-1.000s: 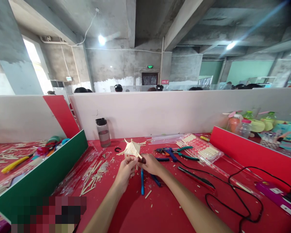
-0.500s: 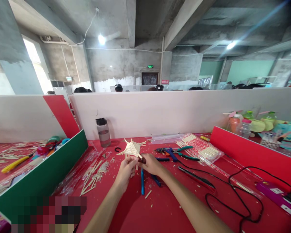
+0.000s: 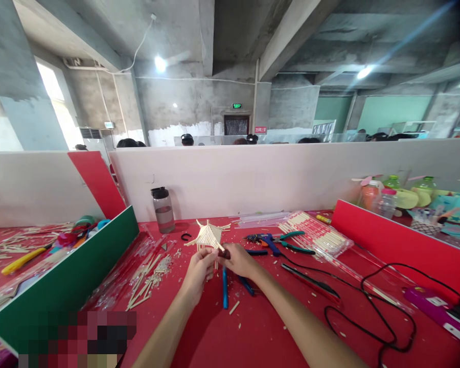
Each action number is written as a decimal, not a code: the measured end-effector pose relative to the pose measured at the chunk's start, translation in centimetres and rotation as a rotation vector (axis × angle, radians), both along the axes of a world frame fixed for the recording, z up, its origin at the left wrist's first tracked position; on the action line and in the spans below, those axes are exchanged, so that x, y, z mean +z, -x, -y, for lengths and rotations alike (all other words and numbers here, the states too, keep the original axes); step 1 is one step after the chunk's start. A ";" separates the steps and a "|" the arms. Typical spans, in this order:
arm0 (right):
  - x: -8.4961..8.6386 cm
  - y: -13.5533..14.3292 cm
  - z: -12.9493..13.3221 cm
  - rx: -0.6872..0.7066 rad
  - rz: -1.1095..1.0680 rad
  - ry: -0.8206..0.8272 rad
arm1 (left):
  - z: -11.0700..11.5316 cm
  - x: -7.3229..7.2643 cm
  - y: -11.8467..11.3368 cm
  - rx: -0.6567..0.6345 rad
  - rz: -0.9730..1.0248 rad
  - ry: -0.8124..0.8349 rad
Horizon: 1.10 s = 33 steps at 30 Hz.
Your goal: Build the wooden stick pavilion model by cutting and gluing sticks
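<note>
A small pavilion-like model (image 3: 209,235) of pale wooden sticks, with a pointed roof and outstretched corner sticks, stands in front of me. My left hand (image 3: 200,267) is closed in a pinch at the model's near roof corner. My right hand (image 3: 238,259) meets it there, its fingers closed round a small dark brown piece (image 3: 225,252) that touches or nearly touches the corner stick. What the brown piece is cannot be made out. Below my hands lies a tool with blue handles (image 3: 225,292), its head hidden by my right hand.
To the right lie a blue glue gun (image 3: 271,242), green-handled pliers (image 3: 297,249), a bagged stick bundle (image 3: 316,232), a black cable (image 3: 368,319) and a purple power strip (image 3: 425,304). Loose sticks (image 3: 143,286) and a water bottle (image 3: 163,212) are left. Green (image 3: 80,266) and red (image 3: 398,235) dividers flank the table.
</note>
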State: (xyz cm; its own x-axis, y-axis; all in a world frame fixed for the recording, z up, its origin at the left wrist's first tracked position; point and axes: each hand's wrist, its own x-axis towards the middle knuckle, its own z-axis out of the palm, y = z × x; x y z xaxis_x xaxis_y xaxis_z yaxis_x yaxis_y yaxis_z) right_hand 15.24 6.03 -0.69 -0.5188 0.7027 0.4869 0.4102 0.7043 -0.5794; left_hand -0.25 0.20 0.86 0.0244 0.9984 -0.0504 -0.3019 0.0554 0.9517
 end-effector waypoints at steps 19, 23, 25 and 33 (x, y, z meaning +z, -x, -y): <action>0.0 0.0 0.0 0.015 -0.001 0.004 | 0.0 -0.1 -0.1 0.001 -0.006 -0.021; 0.0 0.0 -0.1 0.021 -0.006 0.011 | 0.1 -0.1 -0.1 -0.004 0.002 -0.014; 0.0 0.0 -0.1 0.021 -0.002 0.006 | 0.1 0.0 -0.1 -0.013 0.003 -0.008; 0.0 0.0 -0.2 0.001 0.023 0.013 | 0.2 0.3 -0.1 -0.024 0.043 0.003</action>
